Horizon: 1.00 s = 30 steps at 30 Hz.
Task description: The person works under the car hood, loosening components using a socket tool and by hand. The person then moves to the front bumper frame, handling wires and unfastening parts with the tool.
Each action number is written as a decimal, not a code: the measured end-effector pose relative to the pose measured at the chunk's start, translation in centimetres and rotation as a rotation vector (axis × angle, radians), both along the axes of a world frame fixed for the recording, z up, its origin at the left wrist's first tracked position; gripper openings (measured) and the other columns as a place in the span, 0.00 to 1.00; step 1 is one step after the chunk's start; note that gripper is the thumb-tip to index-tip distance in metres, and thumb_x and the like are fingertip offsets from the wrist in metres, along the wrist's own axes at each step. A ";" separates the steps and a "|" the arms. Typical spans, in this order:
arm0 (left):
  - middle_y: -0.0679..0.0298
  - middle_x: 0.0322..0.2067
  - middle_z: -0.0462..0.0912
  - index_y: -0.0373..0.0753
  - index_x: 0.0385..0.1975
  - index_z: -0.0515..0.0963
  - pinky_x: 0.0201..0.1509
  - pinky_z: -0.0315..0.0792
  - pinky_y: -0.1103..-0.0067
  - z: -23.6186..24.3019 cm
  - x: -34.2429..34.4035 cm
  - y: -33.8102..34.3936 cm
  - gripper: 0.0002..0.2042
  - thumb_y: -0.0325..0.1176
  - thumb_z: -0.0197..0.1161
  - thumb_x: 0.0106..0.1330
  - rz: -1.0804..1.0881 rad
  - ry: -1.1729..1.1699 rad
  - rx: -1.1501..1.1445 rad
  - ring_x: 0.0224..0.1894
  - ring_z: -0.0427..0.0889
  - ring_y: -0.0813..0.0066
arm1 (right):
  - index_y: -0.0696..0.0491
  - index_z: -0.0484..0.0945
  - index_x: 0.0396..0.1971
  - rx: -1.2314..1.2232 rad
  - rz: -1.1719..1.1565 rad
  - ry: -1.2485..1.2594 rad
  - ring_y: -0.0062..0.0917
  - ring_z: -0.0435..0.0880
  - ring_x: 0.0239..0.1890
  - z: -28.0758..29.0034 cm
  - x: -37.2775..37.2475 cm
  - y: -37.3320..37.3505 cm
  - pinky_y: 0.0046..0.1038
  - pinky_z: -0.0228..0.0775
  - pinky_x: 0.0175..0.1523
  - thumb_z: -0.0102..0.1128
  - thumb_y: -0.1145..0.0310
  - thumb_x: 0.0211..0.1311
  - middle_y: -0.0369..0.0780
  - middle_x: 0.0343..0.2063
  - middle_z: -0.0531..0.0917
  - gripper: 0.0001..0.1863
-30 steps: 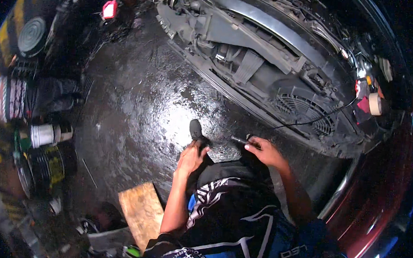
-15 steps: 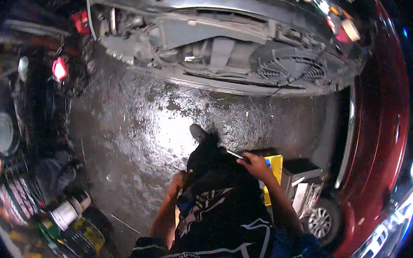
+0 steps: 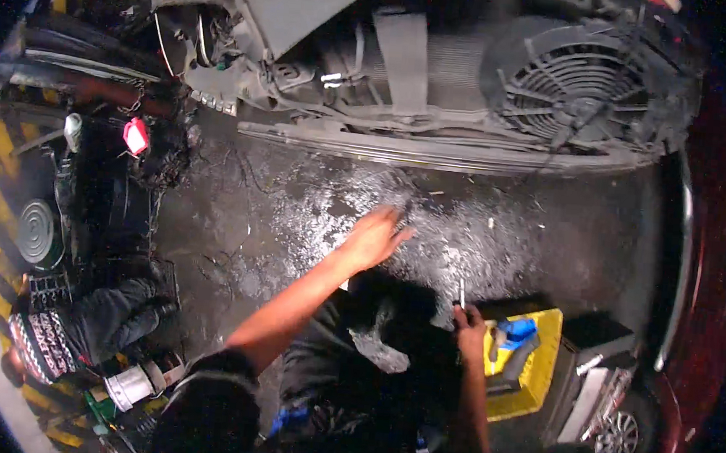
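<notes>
My left hand (image 3: 375, 239) reaches forward over the wet floor, toward the front of a car with its bumper cover off. Its fingers are loosely apart, with nothing visible in them. At my right side, my right hand (image 3: 471, 322) is closed around a slim silver tool (image 3: 462, 292), its bright shaft pointing forward; its exact kind cannot be made out. Ahead of me the car's front shows a round fan (image 3: 587, 95), a radiator (image 3: 454, 73) and a long lower crossbar (image 3: 435, 154).
Beside my right hand stands a yellow bin (image 3: 543, 365) with blue and dark items. A dark box (image 3: 595, 335) and a red car (image 3: 692, 334) are farther right. To the left, another person (image 3: 104, 314) is low down, near a white bucket (image 3: 128, 389) and a red container (image 3: 136, 136).
My left hand has left my body and stretched forward. The right hand has moved outward and back with the tool. The view has shifted, bringing the car's front closer.
</notes>
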<state>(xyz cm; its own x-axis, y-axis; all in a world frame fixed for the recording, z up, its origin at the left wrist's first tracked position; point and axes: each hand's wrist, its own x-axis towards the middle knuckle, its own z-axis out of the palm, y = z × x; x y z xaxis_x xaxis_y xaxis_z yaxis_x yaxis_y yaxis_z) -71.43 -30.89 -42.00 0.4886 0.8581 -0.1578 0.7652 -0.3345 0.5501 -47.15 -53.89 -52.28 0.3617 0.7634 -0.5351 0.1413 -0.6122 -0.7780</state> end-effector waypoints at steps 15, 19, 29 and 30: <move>0.54 0.28 0.82 0.38 0.23 0.81 0.51 0.66 0.63 -18.2 8.8 14.9 0.27 0.55 0.45 0.67 0.255 -0.140 0.768 0.37 0.80 0.60 | 0.51 0.76 0.33 0.088 0.141 0.071 0.12 0.64 0.20 -28.2 0.5 8.3 0.18 0.55 0.25 0.62 0.61 0.61 0.28 0.18 0.69 0.09; 0.52 0.31 0.83 0.36 0.28 0.83 0.52 0.66 0.64 -18.4 6.9 14.3 0.29 0.57 0.44 0.67 0.232 -0.095 0.724 0.39 0.81 0.58 | 0.60 0.76 0.32 0.195 0.327 -0.133 0.17 0.67 0.25 -26.1 -1.5 10.8 0.23 0.59 0.31 0.62 0.61 0.61 0.31 0.21 0.73 0.15; 0.51 0.41 0.81 0.32 0.39 0.80 0.56 0.62 0.66 -18.2 6.2 14.1 0.33 0.58 0.36 0.70 0.161 -0.056 0.597 0.48 0.76 0.59 | 0.62 0.76 0.25 0.286 0.260 -0.501 0.27 0.71 0.22 -23.7 -5.4 8.7 0.33 0.64 0.31 0.61 0.58 0.58 0.44 0.16 0.75 0.18; 0.51 0.41 0.81 0.32 0.39 0.80 0.56 0.62 0.66 -18.2 6.2 14.0 0.33 0.58 0.36 0.70 0.162 -0.068 0.613 0.48 0.77 0.59 | 0.61 0.76 0.26 0.259 0.309 -0.580 0.30 0.72 0.21 -24.1 -5.4 8.8 0.34 0.65 0.32 0.61 0.58 0.58 0.46 0.16 0.75 0.18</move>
<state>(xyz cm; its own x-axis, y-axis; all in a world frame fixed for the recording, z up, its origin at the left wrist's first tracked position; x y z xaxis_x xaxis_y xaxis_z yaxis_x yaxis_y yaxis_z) -65.20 -16.87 -60.21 0.3366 0.8465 0.4125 0.8028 -0.4869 0.3442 -52.53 -45.10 -76.36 0.2795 0.9539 -0.1094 0.7146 -0.2827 -0.6398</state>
